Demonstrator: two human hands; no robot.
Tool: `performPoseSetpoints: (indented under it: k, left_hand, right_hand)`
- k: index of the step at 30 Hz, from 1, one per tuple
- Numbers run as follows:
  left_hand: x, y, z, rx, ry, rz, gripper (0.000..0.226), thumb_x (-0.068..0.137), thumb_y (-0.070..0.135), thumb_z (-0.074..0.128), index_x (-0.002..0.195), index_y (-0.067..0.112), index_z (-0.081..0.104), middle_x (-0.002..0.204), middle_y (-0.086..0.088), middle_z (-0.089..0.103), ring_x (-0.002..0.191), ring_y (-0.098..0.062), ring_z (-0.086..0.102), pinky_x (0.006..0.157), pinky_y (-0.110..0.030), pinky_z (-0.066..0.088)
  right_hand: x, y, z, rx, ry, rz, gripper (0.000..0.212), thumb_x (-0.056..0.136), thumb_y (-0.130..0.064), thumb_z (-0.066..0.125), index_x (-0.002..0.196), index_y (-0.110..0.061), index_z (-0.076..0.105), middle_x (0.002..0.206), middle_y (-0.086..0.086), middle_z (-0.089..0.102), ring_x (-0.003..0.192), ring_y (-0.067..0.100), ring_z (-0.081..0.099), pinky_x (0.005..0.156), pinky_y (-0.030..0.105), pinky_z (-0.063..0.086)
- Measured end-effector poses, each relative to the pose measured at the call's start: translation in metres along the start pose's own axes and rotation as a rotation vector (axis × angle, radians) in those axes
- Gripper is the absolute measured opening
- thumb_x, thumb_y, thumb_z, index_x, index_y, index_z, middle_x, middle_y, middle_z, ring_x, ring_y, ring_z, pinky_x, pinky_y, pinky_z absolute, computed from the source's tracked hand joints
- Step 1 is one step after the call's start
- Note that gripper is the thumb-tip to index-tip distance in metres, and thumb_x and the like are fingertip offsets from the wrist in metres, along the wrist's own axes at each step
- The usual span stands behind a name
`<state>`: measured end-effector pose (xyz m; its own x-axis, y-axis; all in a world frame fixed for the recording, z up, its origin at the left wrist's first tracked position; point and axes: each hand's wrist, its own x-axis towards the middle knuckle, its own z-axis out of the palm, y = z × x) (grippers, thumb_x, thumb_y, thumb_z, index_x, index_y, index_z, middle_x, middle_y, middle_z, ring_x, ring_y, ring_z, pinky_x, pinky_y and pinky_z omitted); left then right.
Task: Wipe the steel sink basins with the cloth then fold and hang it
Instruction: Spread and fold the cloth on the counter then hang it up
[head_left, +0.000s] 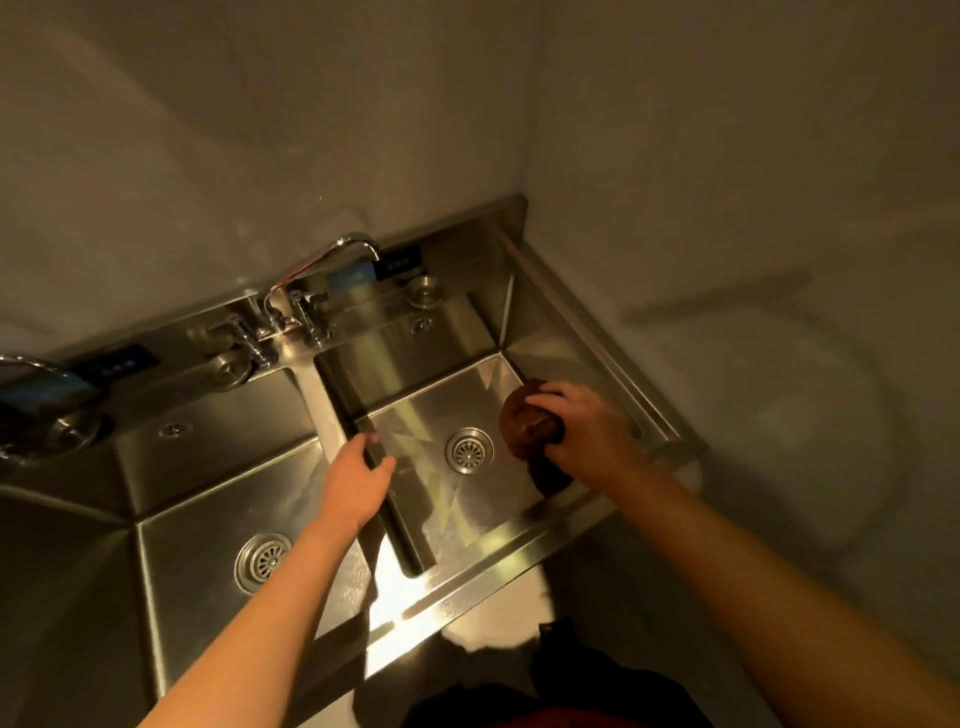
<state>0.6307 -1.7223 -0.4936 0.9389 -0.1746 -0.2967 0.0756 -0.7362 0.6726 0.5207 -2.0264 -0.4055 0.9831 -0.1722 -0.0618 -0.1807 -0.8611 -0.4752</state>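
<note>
1. the right hand (582, 426) curled its fingers round a dark reddish-brown cloth (530, 423), a firm grip that bunched the cloth into a ball.
2. the cloth sat against the right wall of the right basin (415, 415), near its front right corner; a fold of it hung down below the hand to the basin floor.
3. the left hand (361, 475) lay with fingers straight and relaxed, a slack grip holding nothing, resting on the steel divider (332, 415) between the two basins, fingertips over the edge of the right one.
4. a round drain (469, 450) lay in the floor of the right basin, between the two hands and just beside the cloth.
5. the left basin (218, 467) had its own drain (263, 561), partly beside the left forearm.
6. a curved tap (332, 260) with two handles stood on the back ledge over the divider.
7. a blue sponge-like block (350, 275) sat on the ledge behind the right basin, too blurred to name surely.
8. pale walls (727, 208) met in a corner behind the sink.
</note>
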Motion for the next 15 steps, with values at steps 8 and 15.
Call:
performPoseSetpoints:
  k: [8, 15]
  left_hand:
    - [-0.06, 0.076, -0.071, 0.146, -0.117, 0.404, 0.091, 0.085, 0.06, 0.075, 0.16, 0.037, 0.027, 0.152, 0.021, 0.037, 0.138, 0.001, 0.038, 0.116, -0.025, 0.032]
    - [-0.11, 0.105, -0.125, 0.265, 0.166, 0.429, 0.115, 0.068, 0.08, 0.074, 0.159, 0.052, 0.01, 0.163, 0.02, 0.029, 0.145, -0.004, 0.034, 0.112, -0.025, 0.033]
  right_hand:
    - [0.015, -0.056, -0.022, 0.168, 0.034, -0.075, 0.069, 0.068, -0.017, 0.081, 0.135, -0.028, 0.065, 0.14, -0.006, 0.053, 0.127, 0.015, 0.051, 0.107, 0.018, 0.035]
    - [0.044, -0.125, -0.041, 0.218, 0.002, -0.362, 0.07, 0.065, -0.023, 0.08, 0.133, -0.028, 0.066, 0.13, -0.009, 0.056, 0.121, 0.015, 0.054, 0.106, 0.033, 0.048]
